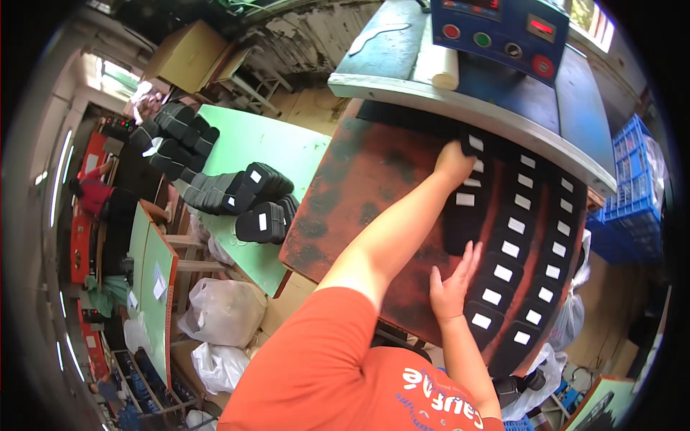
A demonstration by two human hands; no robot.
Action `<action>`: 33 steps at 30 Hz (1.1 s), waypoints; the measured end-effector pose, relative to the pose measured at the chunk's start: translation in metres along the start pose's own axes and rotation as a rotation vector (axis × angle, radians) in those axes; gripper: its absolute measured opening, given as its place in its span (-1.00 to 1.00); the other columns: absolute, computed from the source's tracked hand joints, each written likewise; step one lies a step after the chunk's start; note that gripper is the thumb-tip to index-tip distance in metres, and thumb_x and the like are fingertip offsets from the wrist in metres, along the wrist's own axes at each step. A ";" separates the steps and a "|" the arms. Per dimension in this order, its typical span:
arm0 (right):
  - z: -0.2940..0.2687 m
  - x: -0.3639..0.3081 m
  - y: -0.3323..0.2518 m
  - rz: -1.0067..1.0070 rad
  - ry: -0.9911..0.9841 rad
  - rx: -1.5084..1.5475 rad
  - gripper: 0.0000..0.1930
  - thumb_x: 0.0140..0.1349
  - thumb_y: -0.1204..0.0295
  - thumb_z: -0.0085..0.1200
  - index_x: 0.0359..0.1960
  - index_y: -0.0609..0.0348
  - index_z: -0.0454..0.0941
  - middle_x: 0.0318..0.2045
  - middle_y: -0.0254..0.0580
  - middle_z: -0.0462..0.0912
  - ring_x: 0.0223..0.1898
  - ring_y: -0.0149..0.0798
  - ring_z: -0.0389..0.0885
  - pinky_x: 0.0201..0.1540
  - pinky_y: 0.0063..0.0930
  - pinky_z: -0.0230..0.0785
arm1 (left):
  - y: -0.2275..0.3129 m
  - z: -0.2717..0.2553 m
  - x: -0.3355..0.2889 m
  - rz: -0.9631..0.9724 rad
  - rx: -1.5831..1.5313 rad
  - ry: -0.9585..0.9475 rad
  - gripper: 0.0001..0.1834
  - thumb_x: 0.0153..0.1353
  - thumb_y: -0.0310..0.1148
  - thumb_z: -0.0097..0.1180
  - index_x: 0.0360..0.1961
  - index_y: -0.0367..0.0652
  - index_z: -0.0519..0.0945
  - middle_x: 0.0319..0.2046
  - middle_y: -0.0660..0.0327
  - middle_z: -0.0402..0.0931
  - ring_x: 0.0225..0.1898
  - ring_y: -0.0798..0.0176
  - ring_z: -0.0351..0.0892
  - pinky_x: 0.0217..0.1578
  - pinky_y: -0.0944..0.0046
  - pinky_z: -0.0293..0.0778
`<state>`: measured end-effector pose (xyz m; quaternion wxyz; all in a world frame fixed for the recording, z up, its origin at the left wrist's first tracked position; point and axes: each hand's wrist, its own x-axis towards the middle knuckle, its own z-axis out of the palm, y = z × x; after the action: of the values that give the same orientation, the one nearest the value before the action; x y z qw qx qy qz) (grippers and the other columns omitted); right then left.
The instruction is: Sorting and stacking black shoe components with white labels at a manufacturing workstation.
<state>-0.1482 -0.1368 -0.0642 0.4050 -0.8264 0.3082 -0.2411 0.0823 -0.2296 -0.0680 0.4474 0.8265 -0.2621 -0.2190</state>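
My left hand [454,165] reaches far across a reddish-brown board [345,187] to the top of the nearest column of black pads. Its fingers are bent over the edge of a black pad [467,144] with a white label and look closed on it; the fingertips are partly hidden. Closer to me, my right hand [453,284] is open, fingers stretched and apart, beside the lower end of that column, near a black pad [460,230]. Two more columns of labelled black pads [514,241] run down the board's right side, overlapping one another.
A blue machine [503,36] with coloured buttons stands beyond the board, above a metal-edged plate [460,108]. Left, a green table [273,136] carries several stacks of black pads [262,187]. Plastic bags [223,309] sit below it. Blue crates [632,179] are at right; another person [97,194] is far left.
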 end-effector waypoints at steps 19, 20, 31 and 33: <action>-0.113 -0.083 -0.008 0.298 -0.111 0.272 -0.54 -0.22 0.40 0.35 -0.21 0.27 0.55 0.13 -0.01 0.30 0.14 -0.12 0.24 0.14 -0.30 0.15 | 0.031 0.045 0.006 0.293 0.131 0.027 -0.54 0.03 -0.16 0.19 -0.22 -0.38 0.47 -0.32 -0.11 0.55 -0.22 -0.10 0.55 -0.17 0.08 0.45; -0.113 -0.100 0.000 0.262 -0.112 0.055 -0.57 -0.22 0.34 0.35 -0.22 0.14 0.57 0.19 0.06 0.15 0.22 0.06 0.03 0.23 -0.15 -0.05 | 0.043 0.060 0.000 0.305 0.124 0.005 -0.54 0.03 -0.16 0.19 -0.22 -0.38 0.47 -0.32 -0.11 0.55 -0.22 -0.10 0.55 -0.17 0.08 0.45; -0.101 -0.083 0.045 -0.066 0.061 0.539 -0.63 -0.23 0.50 0.37 -0.32 0.11 0.52 0.19 0.32 0.15 0.20 0.18 0.23 0.11 -0.24 0.21 | -0.002 -0.011 -0.151 -0.445 -0.555 -1.254 -0.58 0.14 -0.30 0.13 -0.01 -0.31 0.47 -0.09 0.20 0.50 -0.06 0.31 0.46 0.03 0.27 0.34; -0.124 -0.088 0.040 -0.093 0.080 0.510 -0.58 -0.20 0.55 0.36 -0.24 0.12 0.48 0.02 0.14 0.33 0.04 0.06 0.40 0.07 -0.33 0.25 | -0.003 0.006 -0.126 -0.155 -0.717 -1.487 -0.54 0.16 -0.22 0.11 -0.01 -0.33 0.47 -0.09 0.15 0.50 -0.07 0.27 0.46 0.00 0.27 0.34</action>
<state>-0.3016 -0.1587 -0.0412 0.5762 -0.7006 0.2148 -0.3620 -0.0170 -0.1531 -0.0572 0.3774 0.2890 -0.3460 -0.8090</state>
